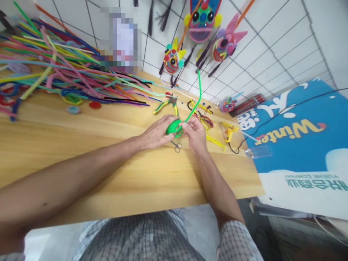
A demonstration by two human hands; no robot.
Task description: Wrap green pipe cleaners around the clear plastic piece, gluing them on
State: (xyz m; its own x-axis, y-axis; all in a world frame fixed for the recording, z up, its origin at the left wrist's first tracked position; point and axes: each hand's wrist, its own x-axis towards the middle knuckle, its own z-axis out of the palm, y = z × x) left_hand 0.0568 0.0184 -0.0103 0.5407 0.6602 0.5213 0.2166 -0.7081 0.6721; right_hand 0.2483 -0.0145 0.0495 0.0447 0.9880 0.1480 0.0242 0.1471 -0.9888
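Observation:
A coiled green piece (pixel 173 127) lies between my two hands over the wooden table. My left hand (pixel 159 132) holds its left side, with the thumb below and the fingers above. My right hand (pixel 195 133) pinches a green pipe cleaner (pixel 200 90) at the coil's right edge, and the pipe cleaner's free length bends up and away toward the wall. Small scissors (pixel 177 147) lie just below the coil. Beyond my left fingers are pliers (pixel 168 104) with green and yellow handles.
Many coloured pipe cleaners (pixel 81 72) cover the back left of the table (pixel 130 181). A yellow glue gun (pixel 230 132) with a black cord, red-handled scissors (pixel 207 121) and yellow strips (pixel 216 141) lie to the right. Colourful masks (pixel 202 21) hang at the back.

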